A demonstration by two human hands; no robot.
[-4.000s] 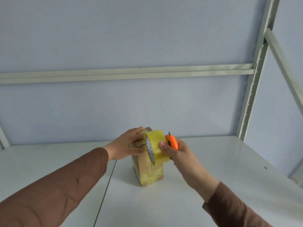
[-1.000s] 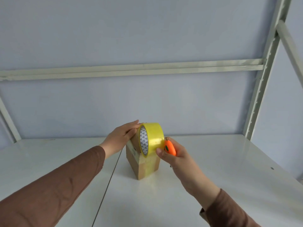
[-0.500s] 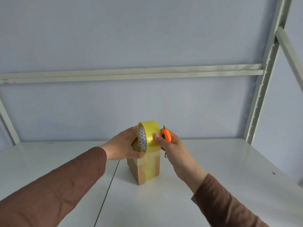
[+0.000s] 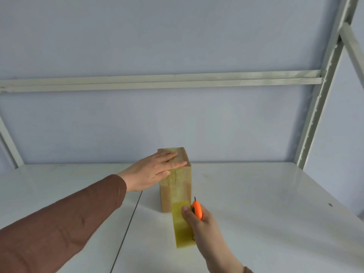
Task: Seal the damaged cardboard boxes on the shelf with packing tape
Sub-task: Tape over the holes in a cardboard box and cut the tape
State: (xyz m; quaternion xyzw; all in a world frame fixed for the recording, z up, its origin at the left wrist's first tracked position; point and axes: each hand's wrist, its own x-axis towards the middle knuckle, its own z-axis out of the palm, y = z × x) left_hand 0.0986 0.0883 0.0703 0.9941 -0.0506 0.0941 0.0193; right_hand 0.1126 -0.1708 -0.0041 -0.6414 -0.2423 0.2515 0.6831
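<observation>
A small upright brown cardboard box [image 4: 184,186] is showing a glossy, yellowish-clear band of tape running over its top and down its near face, and just near of it a translucent yellow roll of packing tape [image 4: 182,227] is showing a pale greenish-yellow rim beside a bright orange plastic cutter [image 4: 197,210] with a small dark mark on its body. Both arms are wearing plain reddish-brown sleeves [image 4: 59,223], unpatterned. The glossy white metal shelf board [image 4: 266,203] is carrying a dark seam line on the left and a small dark speck at the far right, while the pale grey-green steel shelf frame [image 4: 157,80] is standing against a plain, pale blue-grey wall [image 4: 177,36].
</observation>
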